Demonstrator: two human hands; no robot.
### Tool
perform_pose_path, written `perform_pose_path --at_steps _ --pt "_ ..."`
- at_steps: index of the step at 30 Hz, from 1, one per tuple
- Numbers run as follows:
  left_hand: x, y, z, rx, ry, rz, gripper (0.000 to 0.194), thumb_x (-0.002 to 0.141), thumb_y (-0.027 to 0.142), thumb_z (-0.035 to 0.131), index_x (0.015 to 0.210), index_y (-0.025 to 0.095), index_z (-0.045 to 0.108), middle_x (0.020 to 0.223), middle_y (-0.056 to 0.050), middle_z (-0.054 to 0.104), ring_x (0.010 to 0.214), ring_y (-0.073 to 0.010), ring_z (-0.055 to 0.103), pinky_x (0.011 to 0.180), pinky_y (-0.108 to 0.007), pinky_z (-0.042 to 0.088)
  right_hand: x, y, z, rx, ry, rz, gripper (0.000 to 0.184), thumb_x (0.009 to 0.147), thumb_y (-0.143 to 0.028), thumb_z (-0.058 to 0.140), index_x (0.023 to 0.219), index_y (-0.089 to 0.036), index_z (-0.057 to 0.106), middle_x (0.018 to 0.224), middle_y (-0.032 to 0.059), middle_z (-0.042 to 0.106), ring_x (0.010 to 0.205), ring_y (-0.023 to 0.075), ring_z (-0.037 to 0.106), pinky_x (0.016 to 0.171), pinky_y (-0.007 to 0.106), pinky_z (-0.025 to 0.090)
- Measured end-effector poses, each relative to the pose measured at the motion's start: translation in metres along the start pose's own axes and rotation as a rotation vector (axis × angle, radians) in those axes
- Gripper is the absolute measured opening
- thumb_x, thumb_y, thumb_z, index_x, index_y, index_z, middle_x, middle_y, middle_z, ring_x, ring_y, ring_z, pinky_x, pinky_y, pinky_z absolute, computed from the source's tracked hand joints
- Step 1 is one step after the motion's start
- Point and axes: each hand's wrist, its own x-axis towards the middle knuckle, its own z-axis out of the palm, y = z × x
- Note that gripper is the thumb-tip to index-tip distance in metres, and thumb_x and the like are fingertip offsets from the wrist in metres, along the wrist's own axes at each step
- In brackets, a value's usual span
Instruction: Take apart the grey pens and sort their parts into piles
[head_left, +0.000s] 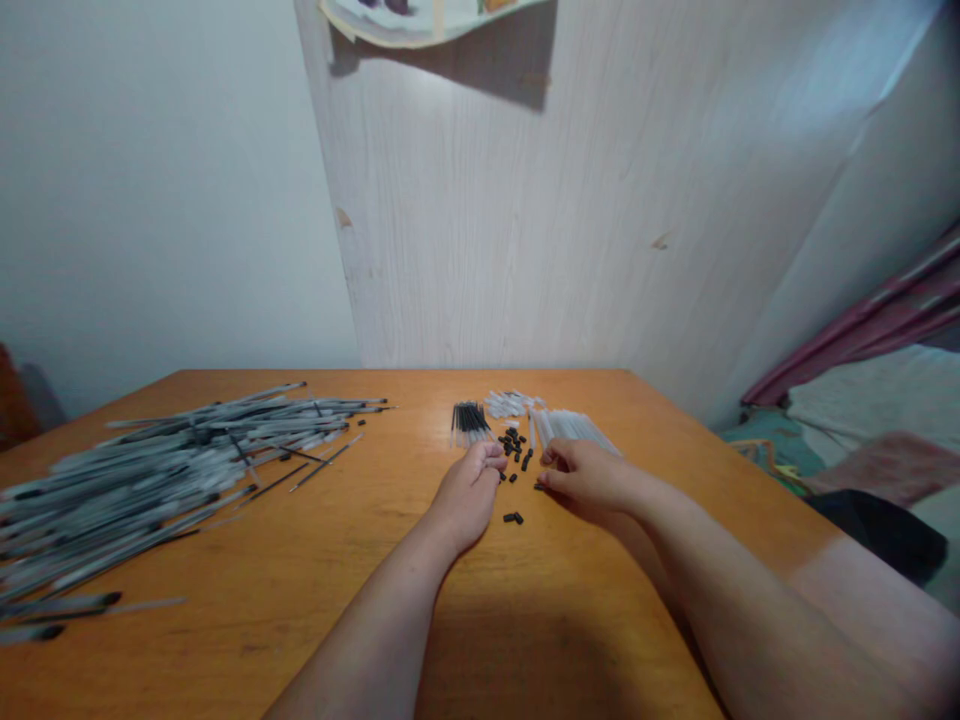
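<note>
My left hand point(471, 490) rests on the orange wooden table point(375, 560) with its fingers curled, next to a scatter of small black caps point(514, 445). My right hand point(581, 472) lies opposite it, fingertips pinched together near a black cap at the table surface; what the fingers hold is too small to name. Just beyond the hands lie a small bundle of black refills point(469, 420), a cluster of clear small parts point(510, 403) and a bundle of clear pen tubes point(574, 425). One cap pair point(513, 518) lies apart, nearer to me.
A large heap of grey and black pens point(150, 470) covers the table's left side. A pale wood panel point(525, 200) stands behind the table. Bedding and fabric point(862, 440) lie off the right edge.
</note>
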Motion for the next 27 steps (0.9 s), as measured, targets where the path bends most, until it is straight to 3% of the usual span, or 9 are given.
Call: perform_pose_path --at_steps 5,14,23,27 --pt "0.001 -0.0008 0.0002 0.014 0.005 0.001 0.035 0.085 0.016 0.044 0.117 0.017 0.06 0.121 -0.012 0.069 0.114 -0.0207 0.063 0.1 -0.033 0.044 -0.002 -0.0006 0.0011 0.025 -0.055 0.002 0.022 0.077 -0.035 0.07 0.09 -0.019 0.061 0.08 0.0022 0.064 0.071 0.0149 0.054 0.061 0.025 0.036" --pt "0.0004 0.0015 0.0002 0.039 0.006 -0.013 0.035 0.085 0.017 0.046 0.116 0.018 0.061 0.122 -0.01 0.07 0.114 -0.0209 0.063 0.101 -0.033 0.044 -0.0021 0.0042 0.0014 0.091 -0.115 -0.045 0.024 0.068 -0.009 0.06 0.09 -0.02 0.06 0.075 -0.0021 0.059 0.067 0.012 0.05 0.058 0.023 0.034" --pt "-0.0031 0.0083 -0.0014 0.037 0.021 0.029 0.032 0.08 0.01 0.048 0.108 0.018 0.061 0.115 -0.011 0.069 0.111 -0.02 0.063 0.101 -0.034 0.045 -0.0062 -0.0015 -0.0042 0.16 -0.156 -0.051 0.021 0.064 -0.006 0.058 0.078 -0.021 0.05 0.069 -0.0045 0.053 0.063 0.0107 0.045 0.055 0.022 0.031" --pt "-0.004 0.008 -0.0054 0.162 0.026 0.058 0.033 0.075 0.009 0.051 0.105 0.017 0.062 0.106 -0.01 0.068 0.097 -0.0193 0.063 0.09 -0.032 0.048 -0.0079 -0.0011 -0.0053 0.137 -0.196 -0.068 0.021 0.063 -0.008 0.058 0.079 -0.021 0.052 0.069 -0.0049 0.053 0.062 0.0107 0.046 0.054 0.022 0.031"
